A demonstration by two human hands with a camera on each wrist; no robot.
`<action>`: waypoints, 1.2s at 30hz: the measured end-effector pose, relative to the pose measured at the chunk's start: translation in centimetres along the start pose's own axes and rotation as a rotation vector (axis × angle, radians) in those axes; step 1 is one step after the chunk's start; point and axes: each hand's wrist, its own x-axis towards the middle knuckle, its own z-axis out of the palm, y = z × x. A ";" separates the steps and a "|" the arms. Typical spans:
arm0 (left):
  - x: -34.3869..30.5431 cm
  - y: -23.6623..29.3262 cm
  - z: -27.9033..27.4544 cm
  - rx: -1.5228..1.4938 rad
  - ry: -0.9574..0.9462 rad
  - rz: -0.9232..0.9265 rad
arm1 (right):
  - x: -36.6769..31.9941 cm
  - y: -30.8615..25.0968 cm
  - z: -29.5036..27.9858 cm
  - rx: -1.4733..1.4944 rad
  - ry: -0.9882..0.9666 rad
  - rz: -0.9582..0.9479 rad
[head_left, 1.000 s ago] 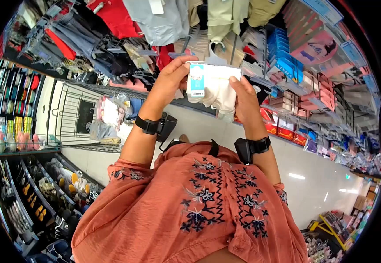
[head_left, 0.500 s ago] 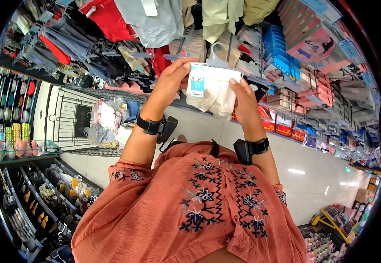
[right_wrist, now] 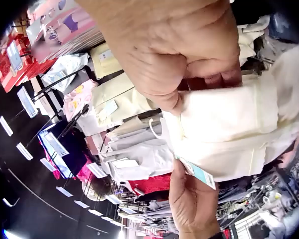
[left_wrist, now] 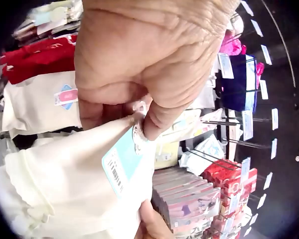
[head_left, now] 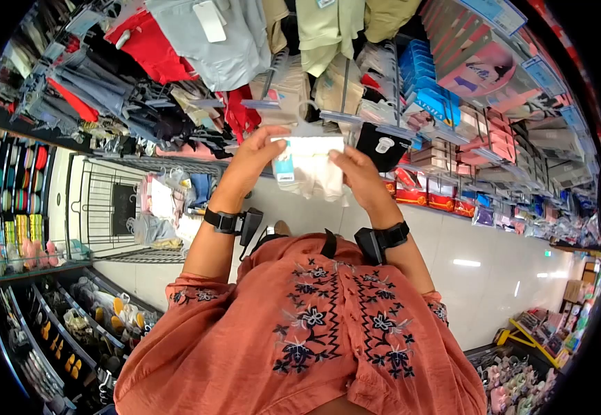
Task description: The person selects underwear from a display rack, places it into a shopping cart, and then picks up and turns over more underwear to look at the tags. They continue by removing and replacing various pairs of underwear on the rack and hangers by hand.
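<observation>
Cream-white shorts [head_left: 316, 173] with frilled hems hang between my two hands in the head view, on a pale plastic hanger [head_left: 307, 126]. My left hand [head_left: 250, 160] pinches the waistband corner between thumb and fingers, beside a blue and white tag [left_wrist: 123, 162] with a barcode. At the opposite corner, my right hand [head_left: 364, 178] grips the waistband, thumb on the near side and fingers behind. The right wrist view shows the cloth [right_wrist: 224, 117] spreading away from that hand, with the tag [right_wrist: 202, 175] edge-on near the left thumb.
Ahead stand racks of hanging clothes, including grey shorts [head_left: 207, 48] and a red garment [head_left: 152, 45]. Blue boxes [head_left: 425, 90] and pink packs [head_left: 494, 131] line the right shelves. A wire shopping cart [head_left: 100, 207] holding clothes [head_left: 165, 207] stands at the left.
Both hands, still holding the shorts, have come lower and left in the head view. The racks have shifted left there too, and the grey shorts sit lower.
</observation>
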 end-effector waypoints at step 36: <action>15.7 -8.1 2.2 -0.237 0.065 0.195 | -3.7 3.3 -7.0 -0.030 0.183 0.071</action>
